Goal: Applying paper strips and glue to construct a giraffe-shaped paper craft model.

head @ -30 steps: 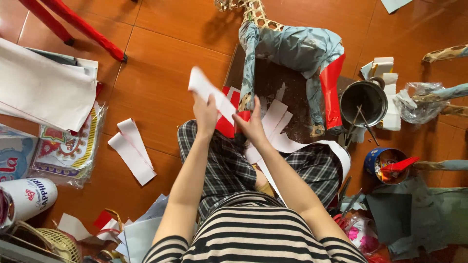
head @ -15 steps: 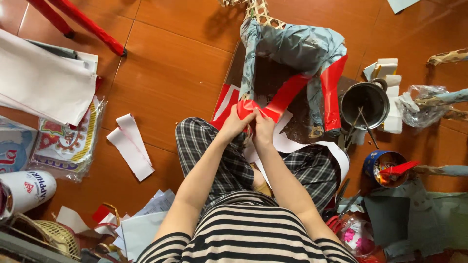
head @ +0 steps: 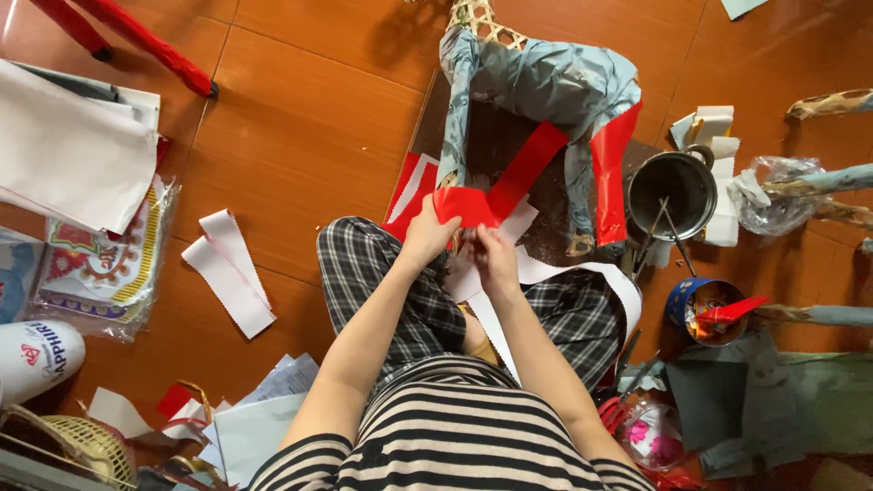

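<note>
Hands meet over our lap: our left hand (head: pixel 426 238) pinches the near end of a red paper strip (head: pixel 498 195), and our right hand (head: pixel 492 256) grips it just beside, fingers closed on the paper. We judge we are fitting this strip onto the grey paper-covered frame (head: pixel 546 86), where it runs up toward another red panel (head: pixel 611 173). Next it needs pressing flat against the frame. At far left a clear packet of patterned sheets (head: pixel 95 264) lies beside a white canister (head: pixel 32 359).
</note>
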